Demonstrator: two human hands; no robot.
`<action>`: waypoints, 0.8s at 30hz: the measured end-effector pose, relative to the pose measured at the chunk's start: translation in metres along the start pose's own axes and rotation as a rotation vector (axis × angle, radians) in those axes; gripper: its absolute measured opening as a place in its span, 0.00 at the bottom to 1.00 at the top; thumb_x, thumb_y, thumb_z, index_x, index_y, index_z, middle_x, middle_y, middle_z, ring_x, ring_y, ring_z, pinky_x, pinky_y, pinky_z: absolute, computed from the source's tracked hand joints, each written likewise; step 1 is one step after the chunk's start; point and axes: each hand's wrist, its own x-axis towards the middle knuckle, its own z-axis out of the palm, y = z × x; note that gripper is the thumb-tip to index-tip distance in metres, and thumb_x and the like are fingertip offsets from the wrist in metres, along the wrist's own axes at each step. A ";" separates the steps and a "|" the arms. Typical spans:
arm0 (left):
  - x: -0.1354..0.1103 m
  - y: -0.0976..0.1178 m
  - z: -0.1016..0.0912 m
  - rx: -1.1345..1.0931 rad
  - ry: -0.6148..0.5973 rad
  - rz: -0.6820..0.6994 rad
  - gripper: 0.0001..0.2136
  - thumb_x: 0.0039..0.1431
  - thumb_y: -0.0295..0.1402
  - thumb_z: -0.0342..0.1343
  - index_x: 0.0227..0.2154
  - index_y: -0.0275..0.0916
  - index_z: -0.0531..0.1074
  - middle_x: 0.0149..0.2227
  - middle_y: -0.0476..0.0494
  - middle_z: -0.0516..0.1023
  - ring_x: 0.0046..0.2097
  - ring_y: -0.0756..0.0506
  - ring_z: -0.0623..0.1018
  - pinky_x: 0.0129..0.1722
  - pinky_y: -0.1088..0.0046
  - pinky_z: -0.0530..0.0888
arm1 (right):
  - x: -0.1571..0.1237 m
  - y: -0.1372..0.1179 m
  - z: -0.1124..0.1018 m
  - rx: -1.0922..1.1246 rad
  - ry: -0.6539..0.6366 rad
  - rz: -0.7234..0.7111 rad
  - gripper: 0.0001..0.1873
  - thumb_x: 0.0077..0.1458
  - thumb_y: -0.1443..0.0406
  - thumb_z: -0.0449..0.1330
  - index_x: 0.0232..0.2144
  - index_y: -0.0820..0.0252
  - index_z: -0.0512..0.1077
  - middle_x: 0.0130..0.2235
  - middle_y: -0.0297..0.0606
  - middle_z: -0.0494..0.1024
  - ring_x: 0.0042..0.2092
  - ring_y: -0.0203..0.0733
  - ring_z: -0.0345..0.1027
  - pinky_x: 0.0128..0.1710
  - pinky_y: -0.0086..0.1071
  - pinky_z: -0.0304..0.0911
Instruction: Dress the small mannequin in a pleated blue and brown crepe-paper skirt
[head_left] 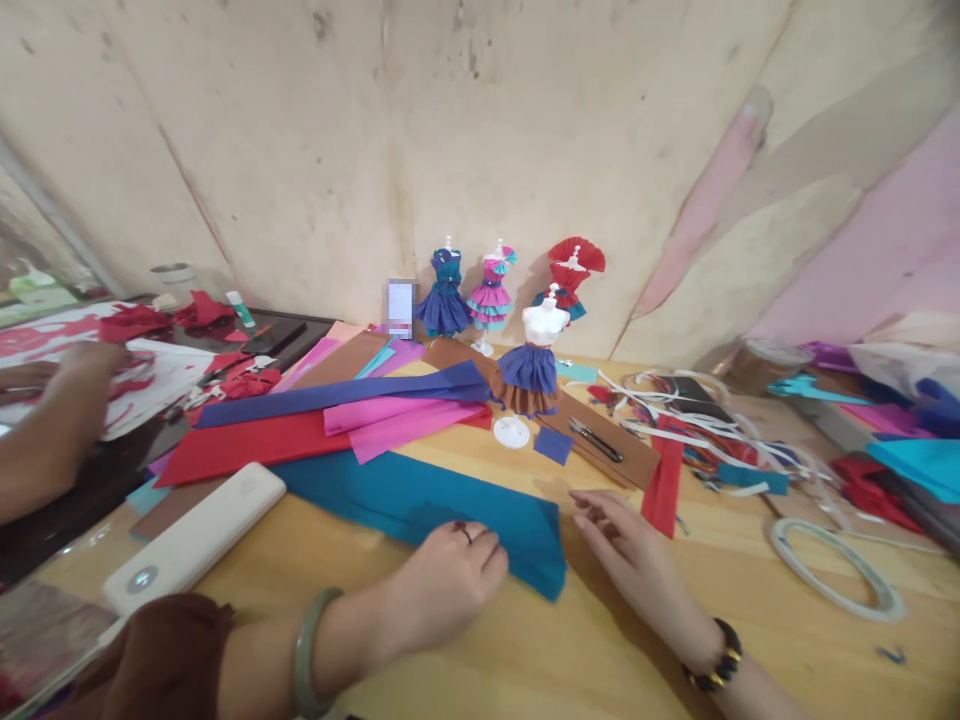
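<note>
A long folded sheet of teal crepe paper lies slantwise on the wooden table. My left hand is at its near edge, with curled fingers closed on the paper; the fingertips are hidden. Just right of the sheet's end, my right hand hovers with fingers loosely bent and apart, holding nothing. Behind the sheet stands a white mini dress form in a blue ruffled skirt with brown beneath. A small blue square and thread snips lie near its base.
Three dressed mini forms, one in a pink tiered dress, stand by the wall with a phone. A white power bank lies left, near another person's arm. Red and blue strips, tangled white strips and a tape roll surround the workspace.
</note>
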 end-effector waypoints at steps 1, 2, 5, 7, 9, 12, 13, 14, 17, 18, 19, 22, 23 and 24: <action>0.003 0.006 -0.003 -0.004 0.015 0.029 0.06 0.62 0.23 0.49 0.38 0.34 0.71 0.38 0.34 0.79 0.39 0.41 0.78 0.35 0.65 0.74 | 0.001 0.001 0.000 -0.017 0.007 -0.008 0.20 0.63 0.53 0.55 0.47 0.59 0.75 0.42 0.47 0.79 0.40 0.47 0.74 0.39 0.40 0.72; 0.006 0.011 -0.005 -0.008 0.021 0.065 0.07 0.62 0.23 0.49 0.38 0.34 0.71 0.39 0.34 0.79 0.39 0.41 0.78 0.35 0.65 0.74 | 0.001 0.002 0.000 -0.038 -0.002 -0.017 0.20 0.62 0.52 0.56 0.47 0.59 0.75 0.43 0.48 0.79 0.42 0.48 0.74 0.42 0.41 0.73; 0.019 0.025 -0.009 -0.015 0.023 0.143 0.05 0.62 0.25 0.50 0.37 0.34 0.71 0.37 0.35 0.78 0.38 0.42 0.77 0.34 0.66 0.73 | 0.000 0.003 -0.002 -0.097 -0.109 -0.051 0.20 0.59 0.54 0.60 0.49 0.57 0.75 0.47 0.47 0.79 0.47 0.50 0.74 0.48 0.45 0.71; 0.027 0.031 -0.009 -0.031 0.023 0.169 0.04 0.62 0.26 0.52 0.36 0.34 0.71 0.35 0.38 0.77 0.36 0.43 0.76 0.32 0.67 0.72 | -0.001 0.002 -0.004 -0.135 -0.204 -0.075 0.19 0.58 0.57 0.63 0.50 0.55 0.76 0.46 0.45 0.80 0.47 0.49 0.73 0.49 0.44 0.71; 0.034 0.034 -0.006 -0.066 0.016 0.176 0.02 0.61 0.27 0.54 0.35 0.34 0.71 0.34 0.40 0.76 0.34 0.43 0.75 0.31 0.67 0.72 | -0.001 -0.001 -0.007 -0.174 -0.291 -0.078 0.13 0.58 0.60 0.63 0.45 0.55 0.78 0.40 0.42 0.80 0.43 0.47 0.74 0.45 0.42 0.71; 0.042 0.036 -0.001 -0.140 0.005 0.184 0.02 0.61 0.27 0.55 0.36 0.35 0.71 0.36 0.39 0.78 0.38 0.43 0.77 0.36 0.67 0.73 | 0.003 -0.003 -0.015 -0.207 -0.328 -0.068 0.08 0.61 0.64 0.58 0.33 0.57 0.77 0.33 0.39 0.78 0.38 0.45 0.73 0.40 0.39 0.70; 0.043 0.037 0.000 -0.164 0.007 0.186 0.03 0.62 0.28 0.55 0.37 0.35 0.71 0.38 0.38 0.79 0.41 0.43 0.77 0.40 0.67 0.74 | 0.005 -0.002 -0.019 -0.216 -0.301 -0.070 0.09 0.62 0.64 0.57 0.30 0.57 0.76 0.33 0.39 0.78 0.38 0.45 0.73 0.40 0.38 0.70; 0.045 0.037 0.001 -0.185 0.012 0.182 0.04 0.63 0.28 0.55 0.38 0.35 0.72 0.40 0.38 0.79 0.44 0.42 0.77 0.43 0.66 0.74 | 0.008 0.000 -0.024 -0.228 -0.258 -0.073 0.10 0.62 0.64 0.57 0.30 0.57 0.76 0.33 0.40 0.78 0.38 0.45 0.73 0.40 0.38 0.69; 0.047 0.038 0.002 -0.228 0.021 0.154 0.09 0.66 0.33 0.53 0.46 0.35 0.72 0.49 0.36 0.79 0.55 0.40 0.74 0.54 0.62 0.70 | 0.016 0.011 -0.039 -0.285 -0.088 -0.043 0.10 0.61 0.63 0.56 0.32 0.57 0.76 0.35 0.41 0.79 0.38 0.47 0.73 0.41 0.40 0.69; 0.047 0.038 0.003 -0.238 0.016 0.144 0.12 0.67 0.36 0.52 0.49 0.35 0.71 0.53 0.37 0.77 0.58 0.39 0.72 0.57 0.60 0.68 | 0.018 0.015 -0.044 -0.307 -0.045 -0.016 0.10 0.61 0.63 0.55 0.33 0.57 0.76 0.35 0.42 0.80 0.38 0.47 0.74 0.41 0.40 0.69; 0.047 0.039 0.004 -0.249 0.005 0.127 0.15 0.68 0.39 0.53 0.52 0.36 0.69 0.56 0.37 0.76 0.60 0.38 0.70 0.60 0.57 0.66 | 0.020 0.018 -0.048 -0.325 -0.022 0.013 0.10 0.61 0.62 0.55 0.34 0.57 0.76 0.36 0.42 0.80 0.38 0.47 0.74 0.41 0.40 0.69; 0.045 0.040 0.010 -0.301 -0.057 0.100 0.21 0.67 0.47 0.52 0.56 0.39 0.67 0.62 0.38 0.71 0.65 0.35 0.66 0.63 0.52 0.63 | 0.023 0.026 -0.057 -0.353 0.002 0.091 0.10 0.60 0.63 0.55 0.36 0.57 0.77 0.38 0.41 0.82 0.39 0.48 0.76 0.42 0.40 0.69; 0.045 0.040 0.011 -0.310 -0.072 0.095 0.22 0.67 0.48 0.51 0.56 0.39 0.67 0.63 0.38 0.69 0.65 0.35 0.65 0.63 0.51 0.62 | 0.024 0.028 -0.058 -0.355 0.006 0.107 0.10 0.60 0.63 0.55 0.36 0.57 0.77 0.38 0.41 0.82 0.40 0.47 0.76 0.42 0.40 0.69; 0.044 0.041 0.012 -0.317 -0.083 0.101 0.22 0.67 0.49 0.50 0.56 0.40 0.67 0.64 0.37 0.68 0.66 0.34 0.64 0.64 0.50 0.61 | 0.025 0.030 -0.058 -0.354 0.010 0.119 0.10 0.60 0.63 0.55 0.36 0.57 0.77 0.39 0.40 0.83 0.40 0.47 0.77 0.42 0.39 0.69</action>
